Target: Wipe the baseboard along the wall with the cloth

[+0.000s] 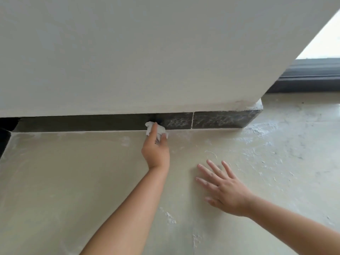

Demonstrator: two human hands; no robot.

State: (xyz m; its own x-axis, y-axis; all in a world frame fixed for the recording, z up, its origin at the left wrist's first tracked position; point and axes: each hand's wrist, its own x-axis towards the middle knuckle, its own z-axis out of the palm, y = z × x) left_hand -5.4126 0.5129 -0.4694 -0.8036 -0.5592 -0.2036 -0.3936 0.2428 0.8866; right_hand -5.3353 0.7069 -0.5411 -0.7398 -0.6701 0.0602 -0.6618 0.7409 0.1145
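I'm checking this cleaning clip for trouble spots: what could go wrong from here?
The small crumpled white cloth in the left hand covers little of the dark marbled baseboard, so streaks may be missed. White dust on the beige floor could be picked up and smeared. The right hand, spread on that floor, might slip.

Glossy dark marbled stone baseboard (217, 120), matt plastered wall (128, 52), rough dusty floor (276, 144), crumpled white cloth (158, 130).

pale, smooth floor (73, 181) streaked with white dusty smears toward its right side and near edge; the right hand (223, 190) rests flat on it, fingers spread, near the dark baseboard (92, 123) that meets the floor's far edge.
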